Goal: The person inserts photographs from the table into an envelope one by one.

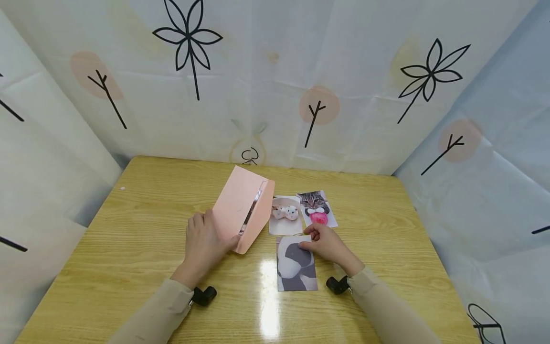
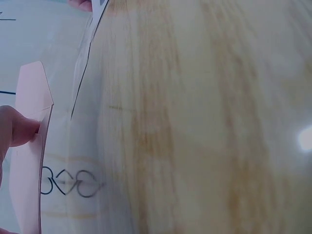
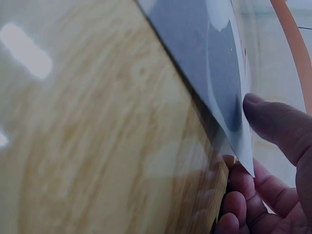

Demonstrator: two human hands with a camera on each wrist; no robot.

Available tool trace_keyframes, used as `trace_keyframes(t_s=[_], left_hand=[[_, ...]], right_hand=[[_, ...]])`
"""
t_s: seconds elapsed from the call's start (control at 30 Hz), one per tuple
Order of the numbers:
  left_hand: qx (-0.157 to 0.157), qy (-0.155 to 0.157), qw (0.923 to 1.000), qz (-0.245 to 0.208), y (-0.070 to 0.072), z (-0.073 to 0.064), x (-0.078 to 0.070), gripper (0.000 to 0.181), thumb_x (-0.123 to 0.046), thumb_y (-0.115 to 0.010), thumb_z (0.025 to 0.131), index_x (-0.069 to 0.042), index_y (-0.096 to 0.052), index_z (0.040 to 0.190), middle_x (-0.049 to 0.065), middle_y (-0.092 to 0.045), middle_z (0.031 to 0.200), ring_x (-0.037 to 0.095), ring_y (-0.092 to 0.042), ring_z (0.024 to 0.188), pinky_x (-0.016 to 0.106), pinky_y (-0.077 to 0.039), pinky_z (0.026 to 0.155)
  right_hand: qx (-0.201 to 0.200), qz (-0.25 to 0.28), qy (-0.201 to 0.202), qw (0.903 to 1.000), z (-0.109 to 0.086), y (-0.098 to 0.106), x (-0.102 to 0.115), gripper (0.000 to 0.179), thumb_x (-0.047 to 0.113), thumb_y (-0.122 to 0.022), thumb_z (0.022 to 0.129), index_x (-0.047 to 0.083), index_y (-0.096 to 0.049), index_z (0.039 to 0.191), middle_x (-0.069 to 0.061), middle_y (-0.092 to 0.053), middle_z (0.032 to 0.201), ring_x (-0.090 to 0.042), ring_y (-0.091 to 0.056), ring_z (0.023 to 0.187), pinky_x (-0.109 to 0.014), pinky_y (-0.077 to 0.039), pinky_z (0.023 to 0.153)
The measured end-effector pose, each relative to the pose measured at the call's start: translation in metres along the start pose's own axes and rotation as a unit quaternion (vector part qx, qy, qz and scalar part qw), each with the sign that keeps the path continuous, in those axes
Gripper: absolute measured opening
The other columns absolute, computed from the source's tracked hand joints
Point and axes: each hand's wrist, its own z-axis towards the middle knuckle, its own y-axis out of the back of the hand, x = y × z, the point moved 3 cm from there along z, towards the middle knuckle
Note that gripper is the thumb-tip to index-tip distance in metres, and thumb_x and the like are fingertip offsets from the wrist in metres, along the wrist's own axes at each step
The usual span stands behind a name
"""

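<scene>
My left hand (image 1: pixel 206 241) grips a pink envelope (image 1: pixel 234 198) that is tilted up off the table. Its flap stands ajar, and a shiny edge of something shows inside the slot. In the left wrist view, the thumb (image 2: pixel 22 129) presses on the envelope (image 2: pixel 29 170) by the flap fold. My right hand (image 1: pixel 328 243) pinches the upper right corner of a grey and white photo card (image 1: pixel 296 265) between thumb and fingers. That corner of the card (image 3: pixel 214 63) is lifted off the tabletop in the right wrist view.
Two more photo cards lie beyond the right hand: one with a spotted bow (image 1: pixel 285 215), one with a cat and something pink (image 1: pixel 315 205). Beneath everything is a wooden table (image 1: pixel 150 229), with a patterned cloth (image 1: pixel 266 71) hanging behind and at both sides.
</scene>
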Motion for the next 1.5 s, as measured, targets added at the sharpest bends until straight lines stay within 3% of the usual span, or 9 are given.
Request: trace_keyframes(t_s=[0.23,0.47,0.87,1.13,1.33,1.5], left_hand=[[0.006,0.002,1.0,-0.007,0.0,-0.001,-0.001,0.098,-0.057,-0.081,0.06,0.012,-0.046,0.12,0.025,-0.044,0.101,0.039,-0.038,0.093,0.049,-0.034,0.08],[0.01,0.005,0.9999,-0.013,-0.002,-0.002,0.001,0.098,-0.056,-0.081,0.061,0.012,-0.045,0.122,0.025,-0.044,0.102,0.039,-0.038,0.093,0.048,-0.035,0.081],[0.006,0.001,0.9999,-0.009,-0.003,-0.001,0.001,0.099,-0.057,-0.081,0.061,0.012,-0.045,0.122,0.026,-0.044,0.103,0.039,-0.039,0.093,0.049,-0.035,0.08],[0.011,0.003,0.9999,-0.012,-0.002,-0.001,-0.001,0.097,-0.056,-0.081,0.06,0.011,-0.045,0.121,0.026,-0.044,0.101,0.039,-0.039,0.092,0.049,-0.035,0.08],[0.009,-0.001,0.9999,-0.013,-0.003,-0.001,-0.001,0.095,-0.055,-0.081,0.061,0.011,-0.045,0.12,0.025,-0.044,0.102,0.039,-0.038,0.093,0.048,-0.035,0.081],[0.01,-0.001,0.9999,-0.012,-0.003,-0.001,-0.002,0.095,-0.055,-0.08,0.061,0.01,-0.045,0.12,0.025,-0.043,0.104,0.039,-0.038,0.094,0.049,-0.035,0.081]], right_hand=[[0.011,0.002,0.011,0.9999,-0.001,0.001,-0.001,0.027,0.02,-0.078,0.081,0.006,-0.066,0.101,-0.001,-0.053,0.078,-0.015,-0.048,0.069,-0.027,-0.04,0.061],[0.012,0.009,0.018,0.9997,-0.002,0.007,-0.003,0.016,0.014,-0.07,0.088,0.006,-0.065,0.101,-0.001,-0.056,0.08,-0.014,-0.051,0.072,-0.028,-0.043,0.066],[0.003,0.026,0.022,0.9994,-0.003,0.035,0.0,0.01,0.014,-0.066,0.091,0.005,-0.063,0.096,-0.006,-0.061,0.087,-0.02,-0.06,0.071,-0.031,-0.048,0.063],[-0.008,0.079,0.003,0.9968,-0.004,0.051,0.006,0.015,0.013,-0.064,0.093,0.001,-0.06,0.1,-0.012,-0.06,0.088,-0.034,-0.064,0.073,-0.047,-0.054,0.067],[-0.074,0.138,0.012,0.9876,0.0,0.07,0.006,0.025,0.017,-0.06,0.096,-0.002,-0.059,0.113,-0.018,-0.06,0.097,-0.04,-0.064,0.078,-0.047,-0.054,0.071],[-0.174,0.183,0.019,0.9674,0.002,0.083,0.01,0.031,0.019,-0.06,0.096,0.0,-0.059,0.121,-0.018,-0.06,0.102,-0.032,-0.066,0.079,-0.039,-0.056,0.072]])
